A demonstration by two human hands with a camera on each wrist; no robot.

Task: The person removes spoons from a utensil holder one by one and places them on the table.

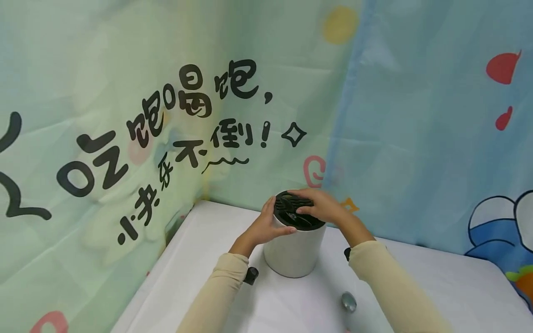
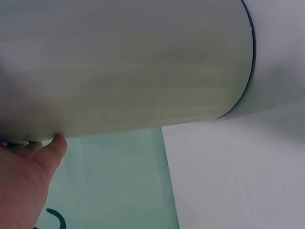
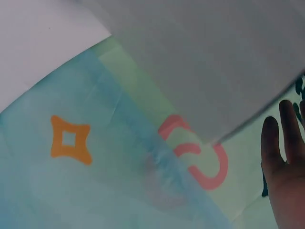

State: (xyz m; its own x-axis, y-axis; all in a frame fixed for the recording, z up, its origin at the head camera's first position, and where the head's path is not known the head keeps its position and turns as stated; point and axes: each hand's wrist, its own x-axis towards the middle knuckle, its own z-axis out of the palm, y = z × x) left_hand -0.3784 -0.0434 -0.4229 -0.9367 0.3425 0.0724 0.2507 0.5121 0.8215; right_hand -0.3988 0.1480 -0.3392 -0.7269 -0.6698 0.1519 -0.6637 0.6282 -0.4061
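Observation:
A white cylindrical bin (image 1: 293, 254) stands upright on the table, with a glossy black top (image 1: 291, 217) that shows dark ridges. My left hand (image 1: 266, 226) holds the bin's upper left side, thumb across the front just under the rim and fingers round the left edge. In the left wrist view, the fingertips of the left hand (image 2: 28, 176) meet the bin's pale wall (image 2: 133, 67). Over the right part of the black top lies my right hand (image 1: 320, 206), fingers reaching across it. The right wrist view shows the right hand's fingers (image 3: 289, 129) extended beside the rim.
On the white table (image 1: 216, 231), a small shiny grey oval object (image 1: 349, 302) lies in front of the bin, to the right. Printed cloth backdrops (image 1: 270, 115) rise behind the table and along its left edge. Both wrists wear black straps (image 1: 251, 276).

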